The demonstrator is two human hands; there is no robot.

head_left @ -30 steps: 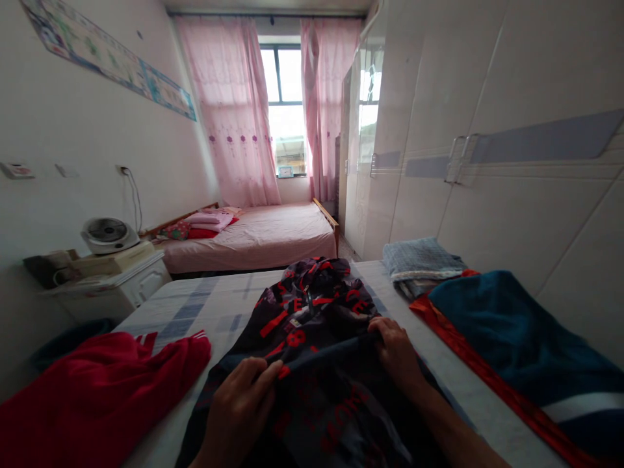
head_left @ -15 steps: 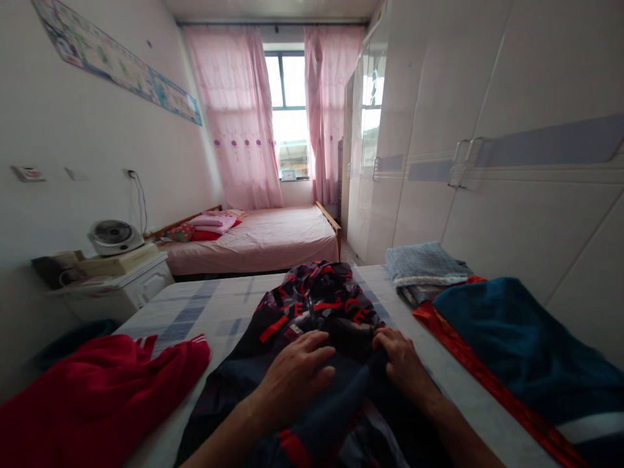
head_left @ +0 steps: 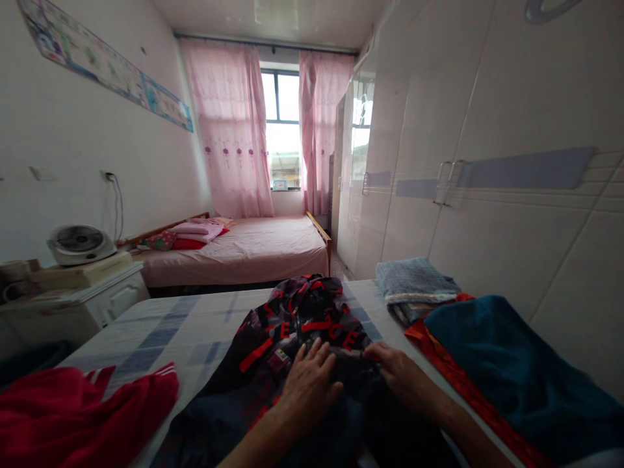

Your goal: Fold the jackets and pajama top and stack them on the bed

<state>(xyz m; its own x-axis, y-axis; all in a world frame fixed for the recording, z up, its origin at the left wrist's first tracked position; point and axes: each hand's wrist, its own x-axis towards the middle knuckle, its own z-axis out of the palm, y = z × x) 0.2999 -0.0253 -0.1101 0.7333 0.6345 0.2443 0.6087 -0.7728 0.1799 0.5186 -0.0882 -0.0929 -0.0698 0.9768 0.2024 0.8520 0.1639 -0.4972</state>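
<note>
A dark hooded jacket [head_left: 263,390] with red lettering lies spread on the bed in front of me, its hood pointing away. My left hand [head_left: 309,380] rests flat on the middle of the jacket, fingers spread. At the jacket's right edge, my right hand [head_left: 404,377] has its fingers closed, pinching the dark cloth. The lower part of the jacket is partly hidden by my forearms.
A red garment [head_left: 97,409] with white stripes lies on the left. Folded jeans [head_left: 414,279], an orange-red cloth [head_left: 453,370] and a teal garment [head_left: 511,364] lie on the right. Beyond are a pink bed [head_left: 253,250], a fan [head_left: 82,244] and a wardrobe [head_left: 487,247].
My left hand has flattened onto the jacket. The dark blue fold with a red patch near me has been laid down. The view has tilted up and turned slightly right.
</note>
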